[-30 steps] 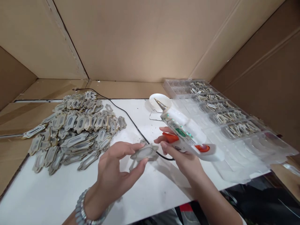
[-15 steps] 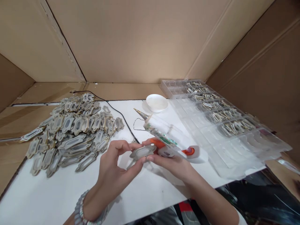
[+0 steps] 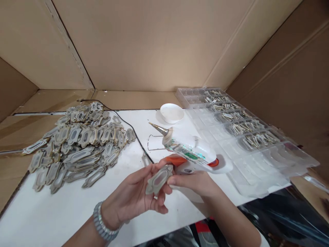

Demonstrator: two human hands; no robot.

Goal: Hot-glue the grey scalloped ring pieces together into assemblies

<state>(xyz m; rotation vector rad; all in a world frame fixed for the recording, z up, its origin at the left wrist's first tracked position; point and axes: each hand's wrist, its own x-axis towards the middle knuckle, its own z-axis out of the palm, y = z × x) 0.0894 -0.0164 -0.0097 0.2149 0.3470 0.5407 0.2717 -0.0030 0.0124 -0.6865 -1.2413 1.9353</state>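
Note:
My right hand (image 3: 194, 181) grips a white hot glue gun (image 3: 191, 145) with an orange trigger; its metal nozzle points up and left. My right thumb also presses the end of a small grey oblong frame with a scalloped edge (image 3: 158, 180), tilted in front of my left palm. Below and behind that frame, my left hand (image 3: 136, 192) is turned palm up, fingers apart and half curled; its thumb lies at the frame's far side. Whether the left fingers touch the frame's back is hidden. Another frame (image 3: 145, 160) lies on the white table behind my left hand.
A large pile of similar grey frames (image 3: 84, 137) covers the left of the table. A black cord (image 3: 125, 121) runs towards the glue gun. A white bowl (image 3: 172, 113) stands at the back. At right are clear compartment trays (image 3: 246, 171), several compartments filled with metallic pieces (image 3: 244, 127).
My left hand has turned palm up and loosened its pinch. The grey frame has tipped to a slant and come nearer. The glue gun has shifted slightly right and levelled a little.

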